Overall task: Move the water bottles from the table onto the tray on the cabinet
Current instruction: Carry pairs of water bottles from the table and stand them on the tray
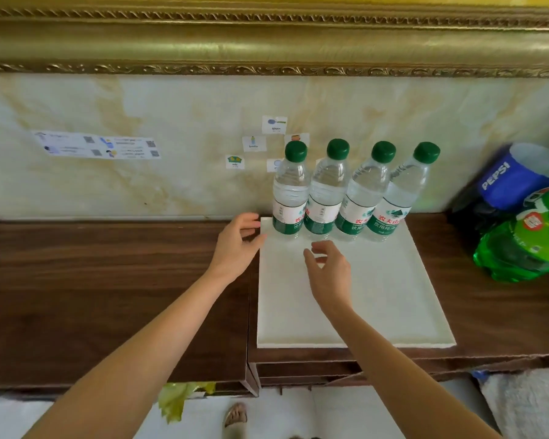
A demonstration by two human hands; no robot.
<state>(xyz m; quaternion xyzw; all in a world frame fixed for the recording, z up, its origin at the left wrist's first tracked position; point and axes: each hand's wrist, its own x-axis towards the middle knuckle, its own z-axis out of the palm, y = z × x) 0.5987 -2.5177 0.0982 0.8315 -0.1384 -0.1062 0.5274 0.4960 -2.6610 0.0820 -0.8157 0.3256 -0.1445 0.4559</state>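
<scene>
Several clear water bottles with green caps and green-white labels stand upright in a row (339,191) along the back edge of a white rectangular tray (387,299) on the dark wooden cabinet (114,280). My left hand (238,248) hovers at the tray's back left corner, beside the leftmost bottle (290,191), fingers loosely curled and holding nothing. My right hand (328,274) floats over the tray just in front of the bottles, fingers relaxed and empty. Neither hand touches a bottle.
A large Pepsi bottle (514,179) and a big green soda bottle (526,242) lean at the cabinet's right end. The marble wall (140,185) behind carries small picture stickers. A gold frame runs above. A foot in a sandal (235,416) shows on the floor below.
</scene>
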